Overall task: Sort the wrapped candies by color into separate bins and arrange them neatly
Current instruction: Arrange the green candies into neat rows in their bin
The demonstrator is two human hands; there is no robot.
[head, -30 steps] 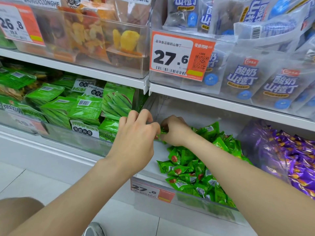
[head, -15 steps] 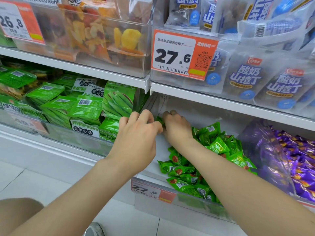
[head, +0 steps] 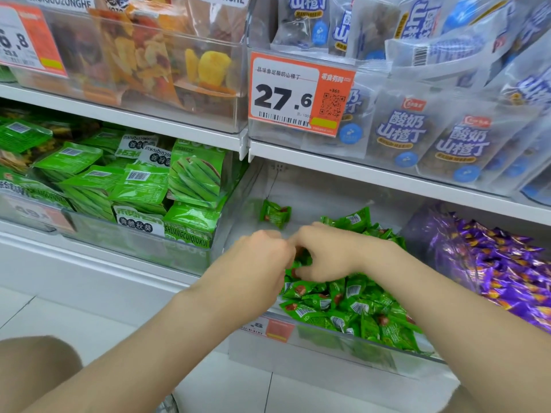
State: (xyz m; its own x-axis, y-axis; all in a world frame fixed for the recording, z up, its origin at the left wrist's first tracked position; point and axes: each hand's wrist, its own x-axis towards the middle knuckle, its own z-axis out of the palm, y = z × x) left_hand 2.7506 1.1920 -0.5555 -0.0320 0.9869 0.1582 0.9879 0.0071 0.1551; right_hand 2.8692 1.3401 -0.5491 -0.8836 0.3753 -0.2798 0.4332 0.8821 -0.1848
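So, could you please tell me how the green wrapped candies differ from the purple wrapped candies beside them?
The green wrapped candies show red pictures and barcodes; the purple wrapped candies show orange marks. The left hand and right hand are in the green heap; nothing touches the purple one. One green candy lies apart at the back; no purple one visibly does. Both fill adjacent clear plastic bins.
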